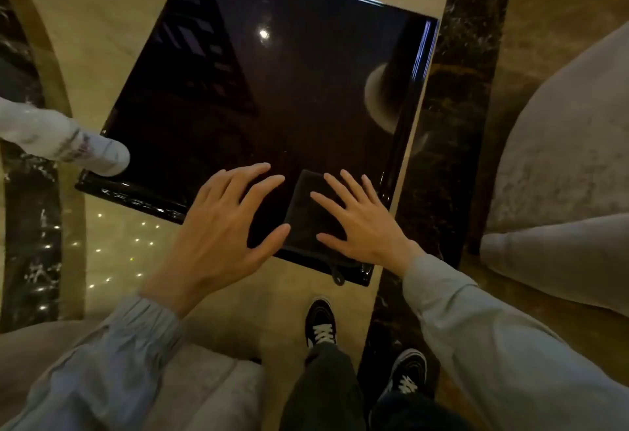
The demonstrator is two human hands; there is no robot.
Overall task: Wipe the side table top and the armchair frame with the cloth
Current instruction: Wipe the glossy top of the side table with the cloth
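Spray bottle [68,139]: a white bottle is lying or leaning at the far-left corner of the table [272,90], its end touching the glossy black top.
Left hand [221,223]: it is hovering with fingers spread wide over the near edge of the table, holding nothing; its thumb tip is reaching toward the left edge of the cloth [304,212].
Cloth: a dark folded cloth is lying flat on the near-right part of the table, between the two hands, with a small loop hanging over the near edge. It is hard to make out against the black top, so its exact outline is uncertain.
Right hand [360,223]: it is also opened flat, fingers splayed; its index finger and thumb are lying over the right part of the cloth, gripping nothing.
Armchair [561,158]: grey upholstery is showing at the right, well apart from the cloth; another grey cushion is sitting at lower left.
Progress: judging by the cloth lying folded and unheld, wiping appears to be at its start; the table top and the chair frame are both looking like work still to do.
Next: the hands are needing to press or gather the cloth before sweeping it.
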